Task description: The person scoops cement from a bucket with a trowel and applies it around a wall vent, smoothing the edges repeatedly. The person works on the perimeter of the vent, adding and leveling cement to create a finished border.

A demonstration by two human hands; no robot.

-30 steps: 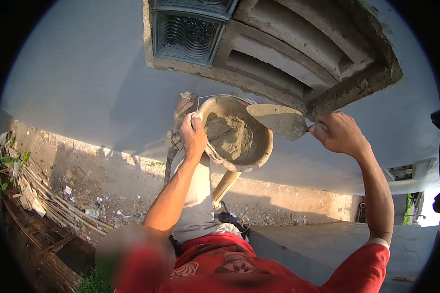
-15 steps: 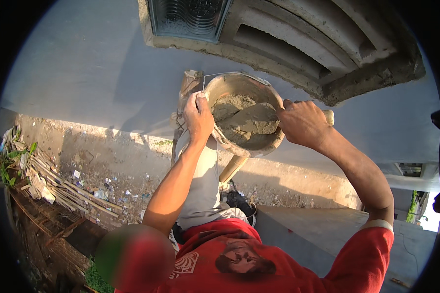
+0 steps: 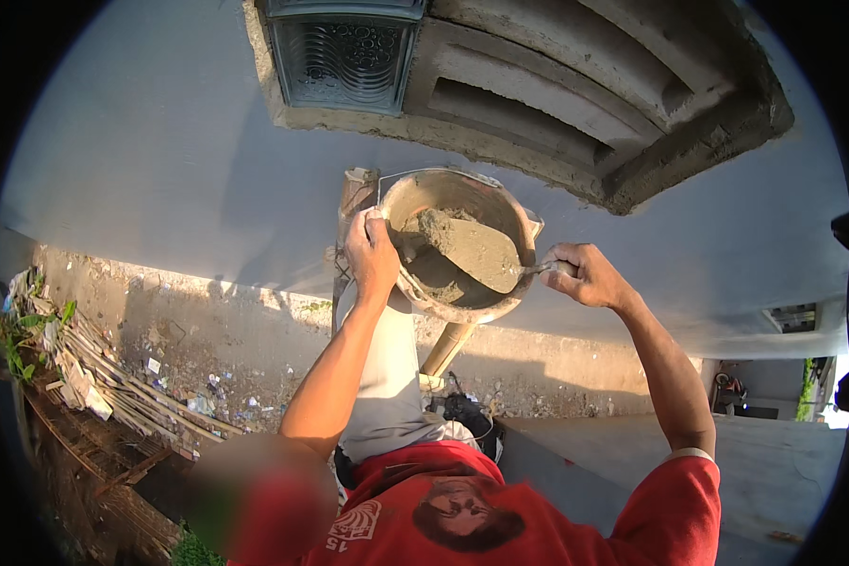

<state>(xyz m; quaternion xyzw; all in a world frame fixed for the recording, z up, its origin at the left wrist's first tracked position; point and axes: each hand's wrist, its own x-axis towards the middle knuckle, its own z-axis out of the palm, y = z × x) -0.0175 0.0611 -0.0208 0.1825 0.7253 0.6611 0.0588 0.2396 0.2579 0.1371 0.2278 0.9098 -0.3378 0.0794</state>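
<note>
A stained bucket (image 3: 491, 198) with grey wet mortar (image 3: 443, 283) inside sits against the grey wall, above my leg. My left hand (image 3: 372, 253) is closed on the bucket's left rim, beside the wire handle. At the right rim my right hand (image 3: 580, 275) grips the handle of a trowel (image 3: 481, 255), whose blade lies over the bucket's mouth with a lump of mortar at its tip.
Above are a glass block (image 3: 340, 61) and slotted concrete vent blocks (image 3: 547, 104) set in the wall (image 3: 151, 160). A bamboo pole (image 3: 448, 354) stands below the bucket. Bamboo strips (image 3: 123, 377) and litter lie on the ground lower left. A small opening (image 3: 790, 316) is at right.
The trowel was outside the bucket's right edge, then down in the mortar. Now it is lifted with mortar at its tip, and my right hand has shifted a little down from earlier.
</note>
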